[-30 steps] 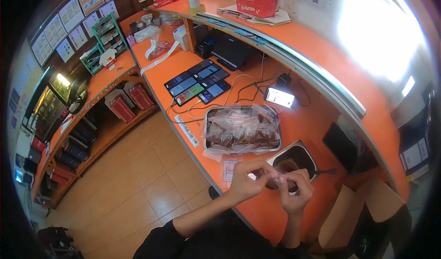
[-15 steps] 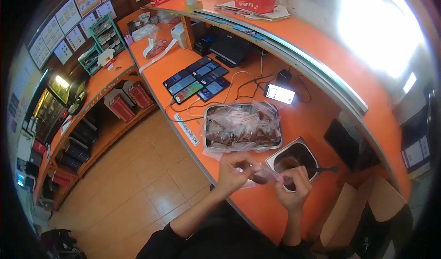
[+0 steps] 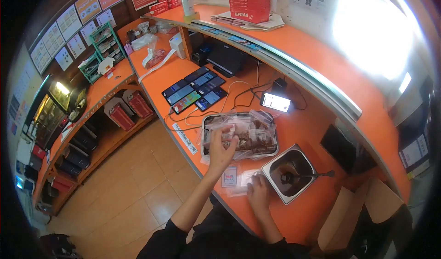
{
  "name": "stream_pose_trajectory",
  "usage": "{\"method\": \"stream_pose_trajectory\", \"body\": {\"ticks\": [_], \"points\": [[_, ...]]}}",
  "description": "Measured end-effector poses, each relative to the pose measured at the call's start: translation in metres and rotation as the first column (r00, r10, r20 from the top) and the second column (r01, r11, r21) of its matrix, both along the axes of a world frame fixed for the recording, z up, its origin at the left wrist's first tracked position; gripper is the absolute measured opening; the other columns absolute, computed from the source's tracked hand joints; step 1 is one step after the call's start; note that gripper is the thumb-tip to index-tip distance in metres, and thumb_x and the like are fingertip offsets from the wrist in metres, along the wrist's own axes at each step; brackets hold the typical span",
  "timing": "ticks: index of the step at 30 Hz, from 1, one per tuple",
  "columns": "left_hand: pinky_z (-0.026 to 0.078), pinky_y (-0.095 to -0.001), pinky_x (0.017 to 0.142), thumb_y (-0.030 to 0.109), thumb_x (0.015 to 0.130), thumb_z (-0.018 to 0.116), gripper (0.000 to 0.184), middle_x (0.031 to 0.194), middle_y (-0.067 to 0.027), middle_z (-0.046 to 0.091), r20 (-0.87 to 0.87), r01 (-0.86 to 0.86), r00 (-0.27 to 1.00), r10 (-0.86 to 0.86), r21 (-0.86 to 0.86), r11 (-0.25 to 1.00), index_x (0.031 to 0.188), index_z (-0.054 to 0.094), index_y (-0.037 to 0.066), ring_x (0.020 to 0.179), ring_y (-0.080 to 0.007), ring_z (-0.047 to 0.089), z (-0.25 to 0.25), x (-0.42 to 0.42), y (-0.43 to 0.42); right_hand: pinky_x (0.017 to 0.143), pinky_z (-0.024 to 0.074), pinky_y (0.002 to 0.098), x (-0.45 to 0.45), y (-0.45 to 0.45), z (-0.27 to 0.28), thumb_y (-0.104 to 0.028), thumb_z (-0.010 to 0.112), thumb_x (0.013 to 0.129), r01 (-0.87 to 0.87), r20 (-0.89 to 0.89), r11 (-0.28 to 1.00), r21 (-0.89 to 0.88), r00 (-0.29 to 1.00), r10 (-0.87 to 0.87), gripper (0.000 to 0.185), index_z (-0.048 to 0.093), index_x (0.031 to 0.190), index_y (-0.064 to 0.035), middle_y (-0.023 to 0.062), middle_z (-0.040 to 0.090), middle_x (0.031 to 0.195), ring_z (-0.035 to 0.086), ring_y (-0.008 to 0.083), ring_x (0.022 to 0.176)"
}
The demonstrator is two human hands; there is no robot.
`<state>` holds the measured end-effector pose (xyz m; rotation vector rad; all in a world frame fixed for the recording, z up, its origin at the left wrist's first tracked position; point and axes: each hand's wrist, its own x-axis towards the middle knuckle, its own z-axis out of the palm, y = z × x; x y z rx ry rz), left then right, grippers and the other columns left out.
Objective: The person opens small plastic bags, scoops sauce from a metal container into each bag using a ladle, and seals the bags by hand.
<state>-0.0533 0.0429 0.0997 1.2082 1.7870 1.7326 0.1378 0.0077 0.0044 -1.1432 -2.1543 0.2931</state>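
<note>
the filled bags (image 3: 263, 139) lie heaped in the tray (image 3: 277, 145), a few edges jutting past its near rim, and my left hand (image 3: 221, 155) hangs over them, thumb and fingertips apart. a brush of that wrist could slide a loose bag off the heap. just beside the tray my right hand (image 3: 258, 192) rests on the flat bags (image 3: 242, 184); i cannot tell whether its fingers pinch any. thin film clings, so two could lift together. next to those knuckles stands the tub (image 3: 287, 199), its spoon (image 3: 323, 174) jutting over the rim: a bumped handle could flick brown sauce out. farther off, a shoved tray could push the lit phone (image 3: 275, 102).
</note>
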Motion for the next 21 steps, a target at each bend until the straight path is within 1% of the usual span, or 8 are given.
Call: {"method": "stream_pose_trajectory", "body": {"ticks": [6, 8, 10, 12, 15, 16, 18, 21], "points": [[0.053, -0.0283, 0.074, 0.011, 0.095, 0.064, 0.026, 0.101, -0.0067, 0.066, 0.096, 0.199, 0.978, -0.186, -0.147, 0.969, 0.119, 0.060, 0.002, 0.086, -0.0143, 0.064, -0.049, 0.001, -0.052, 0.082, 0.0545, 0.0420, -0.002, 0.005, -0.016, -0.003, 0.061, 0.089, 0.051, -0.196, 0.970, -0.238, 0.976, -0.100, 0.010, 0.069, 0.094, 0.0016, 0.0162, 0.069, 0.097, 0.067, 0.0370, 0.089], [0.053, -0.0283, 0.076, 0.013, 0.097, 0.062, 0.025, 0.099, -0.0071, 0.067, 0.099, 0.265, 0.964, -0.247, -0.266, 0.927, 0.119, 0.060, 0.001, 0.086, -0.0144, 0.065, -0.060, 0.009, -0.073, 0.088, 0.0541, 0.0413, -0.003, -0.001, -0.006, -0.001, 0.065, 0.086, 0.088, -0.342, 0.986, -0.141, 0.930, -0.132, 0.012, 0.071, 0.096, 0.0002, 0.0152, 0.070, 0.109, 0.069, 0.0347, 0.098], [0.054, -0.0289, 0.080, 0.024, 0.102, 0.057, 0.032, 0.105, -0.0111, 0.067, 0.405, 0.341, 0.889, -0.212, -0.279, 0.898, 0.120, 0.059, -0.003, 0.092, -0.0164, 0.066, -0.071, 0.018, -0.090, 0.089, 0.0536, 0.0410, -0.003, -0.009, 0.009, 0.001, 0.067, 0.084, 0.061, -0.371, 0.995, -0.079, 0.924, -0.086, 0.014, 0.072, 0.098, -0.0009, 0.0155, 0.070, 0.114, 0.068, 0.0333, 0.103], [0.054, -0.0299, 0.084, 0.031, 0.103, 0.055, 0.040, 0.109, -0.0141, 0.067, 0.486, 0.341, 0.855, -0.182, -0.261, 0.903, 0.125, 0.057, -0.003, 0.094, -0.0178, 0.066, -0.068, 0.028, -0.097, 0.090, 0.0531, 0.0407, -0.006, -0.016, 0.023, 0.002, 0.068, 0.082, 0.027, -0.396, 1.000, -0.012, 0.918, -0.030, 0.018, 0.073, 0.099, -0.0020, 0.0159, 0.069, 0.120, 0.067, 0.0319, 0.108], [0.055, -0.0325, 0.084, 0.026, 0.101, 0.060, 0.040, 0.112, -0.0150, 0.068, 0.867, 0.508, 0.449, -0.216, -0.049, 0.860, 0.130, 0.058, -0.002, 0.100, -0.0187, 0.067, -0.062, 0.032, -0.099, 0.092, 0.0525, 0.0412, -0.014, -0.024, 0.049, -0.001, 0.072, 0.081, -0.141, -0.268, 0.987, 0.074, 0.951, 0.156, 0.020, 0.075, 0.099, -0.0079, 0.0140, 0.064, 0.129, 0.063, 0.0318, 0.116], [0.055, -0.0325, 0.084, 0.026, 0.101, 0.060, 0.040, 0.112, -0.0150, 0.068, 0.866, 0.513, 0.448, -0.219, -0.048, 0.857, 0.130, 0.058, -0.002, 0.100, -0.0187, 0.067, -0.062, 0.032, -0.099, 0.092, 0.0525, 0.0412, -0.013, -0.024, 0.050, -0.001, 0.072, 0.081, -0.135, -0.269, 0.988, 0.075, 0.951, 0.151, 0.020, 0.075, 0.099, -0.0079, 0.0140, 0.064, 0.129, 0.063, 0.0318, 0.116], [0.056, -0.0319, 0.082, 0.021, 0.099, 0.063, 0.029, 0.105, -0.0127, 0.071, 0.685, 0.452, 0.692, -0.228, -0.165, 0.876, 0.117, 0.066, -0.002, 0.095, -0.0174, 0.068, -0.060, 0.035, -0.097, 0.092, 0.0538, 0.0412, -0.008, -0.023, 0.051, -0.004, 0.074, 0.081, -0.233, -0.271, 0.972, -0.010, 0.937, 0.221, 0.020, 0.077, 0.099, -0.0108, 0.0141, 0.060, 0.131, 0.061, 0.0337, 0.118], [0.055, -0.0294, 0.077, 0.015, 0.096, 0.066, 0.020, 0.094, -0.0083, 0.071, 0.706, 0.397, 0.686, -0.177, -0.159, 0.904, 0.107, 0.070, -0.001, 0.085, -0.0148, 0.067, -0.046, 0.036, -0.101, 0.088, 0.0559, 0.0379, -0.001, -0.025, 0.056, -0.006, 0.074, 0.084, -0.362, -0.528, 0.910, -0.202, 0.823, 0.210, 0.021, 0.072, 0.105, -0.0056, 0.0161, 0.058, 0.129, 0.064, 0.0304, 0.112]]}}
